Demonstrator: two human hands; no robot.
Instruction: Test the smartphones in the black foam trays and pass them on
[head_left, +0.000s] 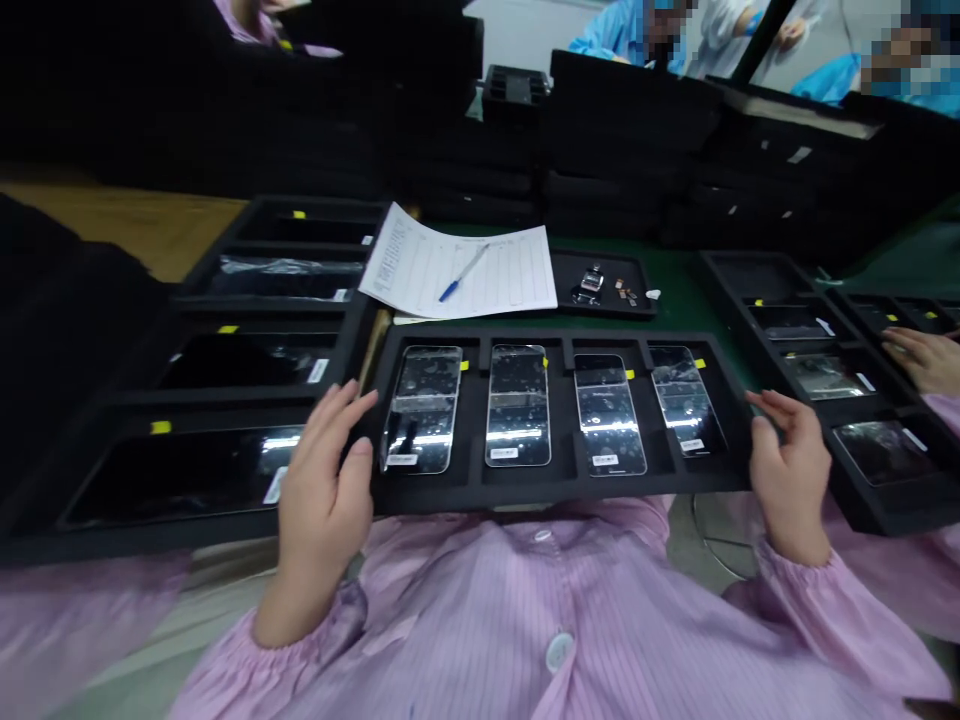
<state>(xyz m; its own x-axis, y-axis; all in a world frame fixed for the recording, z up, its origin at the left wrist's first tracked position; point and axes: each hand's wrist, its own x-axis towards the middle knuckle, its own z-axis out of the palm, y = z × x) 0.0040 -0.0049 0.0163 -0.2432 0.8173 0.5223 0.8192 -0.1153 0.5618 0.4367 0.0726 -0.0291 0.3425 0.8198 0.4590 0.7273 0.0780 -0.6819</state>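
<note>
My left hand (322, 490) and right hand (791, 475) bracket the black foam tray (562, 497), fingers spread, contact apparently light; keep its four glass phone screens (517, 405) level between them.

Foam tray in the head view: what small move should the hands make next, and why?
Probably raise the black foam tray level: the left hand and right hand are at its two ends, and four glass phone panels lie uncovered in its slots.

Four glass phone panels (517, 405) lie in a foam tray (562, 490). Behind it, a pen (463, 272) rests on a paper form (510, 285). More trays (247, 360) lie on either side.
</note>
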